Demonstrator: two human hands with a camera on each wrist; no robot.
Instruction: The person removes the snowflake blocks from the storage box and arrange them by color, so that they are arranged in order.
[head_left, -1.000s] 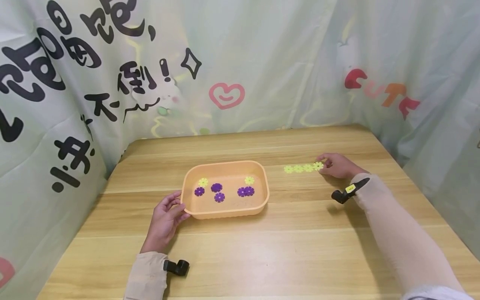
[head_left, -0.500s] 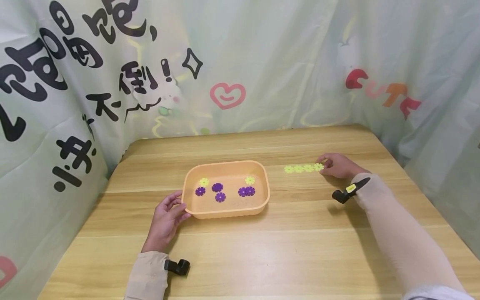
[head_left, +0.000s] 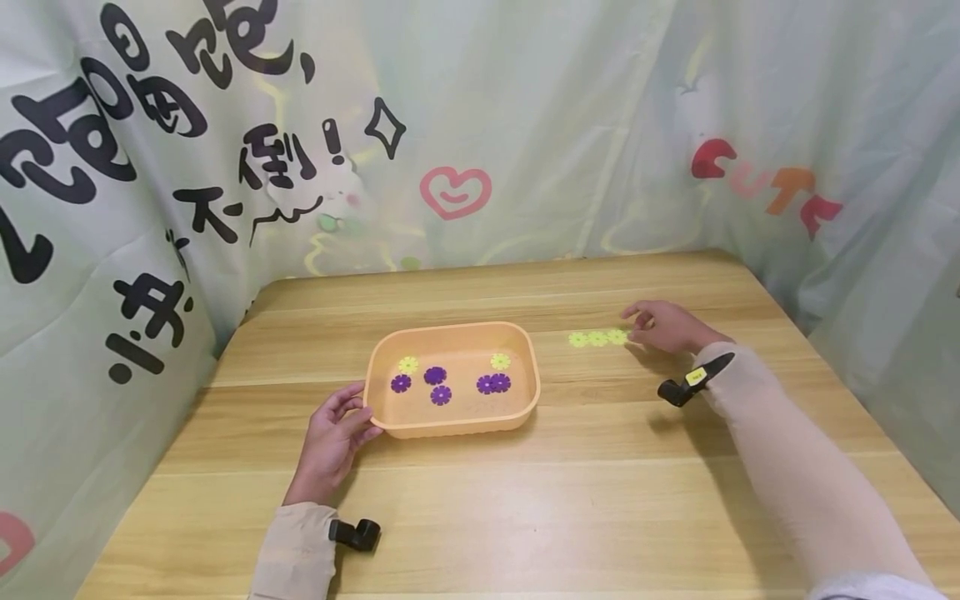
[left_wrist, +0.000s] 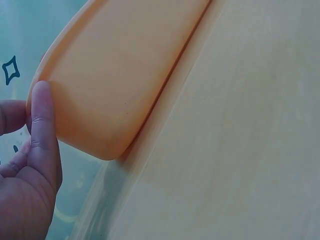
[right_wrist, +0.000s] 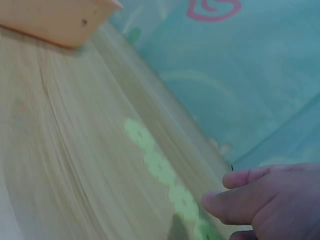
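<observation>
The orange tray is held at its left end by the left hand. On the table, right of the tray, yellow flowers are laid in a row, partly hidden by the right hand, its fingers slightly parted.

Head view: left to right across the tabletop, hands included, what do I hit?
Left hand → orange tray → row of yellow flower-shaped discs → right hand.
</observation>
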